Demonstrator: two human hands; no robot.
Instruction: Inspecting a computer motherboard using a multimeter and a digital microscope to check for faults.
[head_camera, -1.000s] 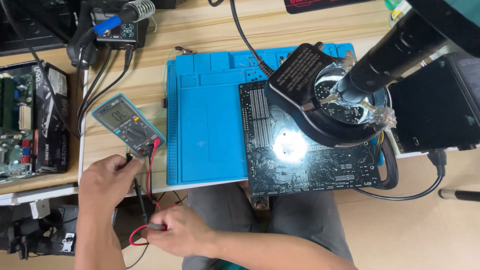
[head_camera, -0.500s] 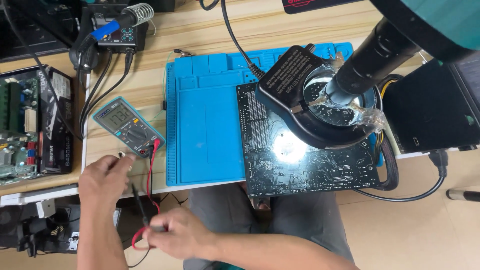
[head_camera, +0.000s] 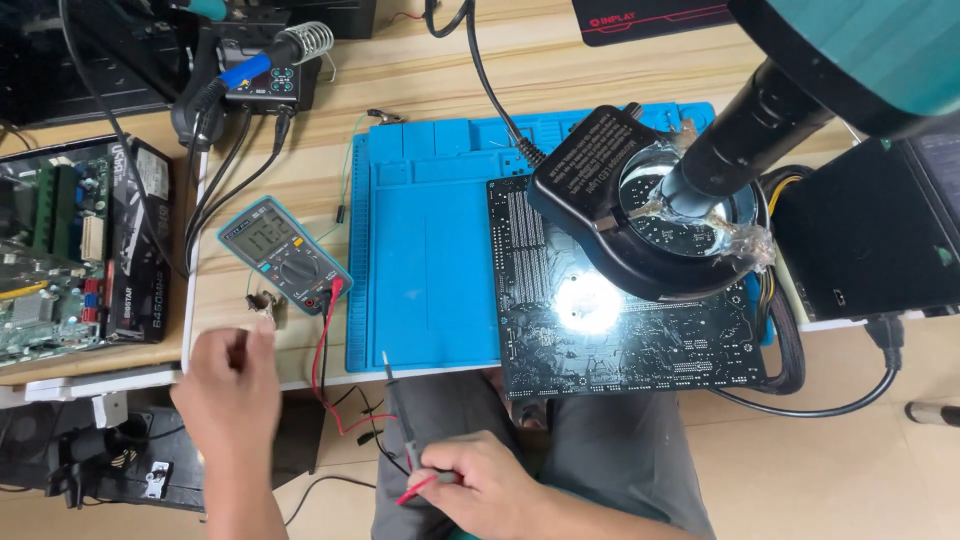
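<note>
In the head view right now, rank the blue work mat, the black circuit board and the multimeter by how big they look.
1. blue work mat
2. black circuit board, partly hidden under the magnifier lamp
3. multimeter, clearly the smallest

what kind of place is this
Most likely an electronics repair bench: a multimeter beside a blue work mat, a bare circuit board under a ring-light magnifier, and a soldering iron at the back.

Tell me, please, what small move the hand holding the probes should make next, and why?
Probably raise the right hand toward the black circuit board on the blue mat. It grips the black probe and a red one, tips off the board, while the multimeter sits wired beside the left hand, and the ring lamp lights the board.
</note>
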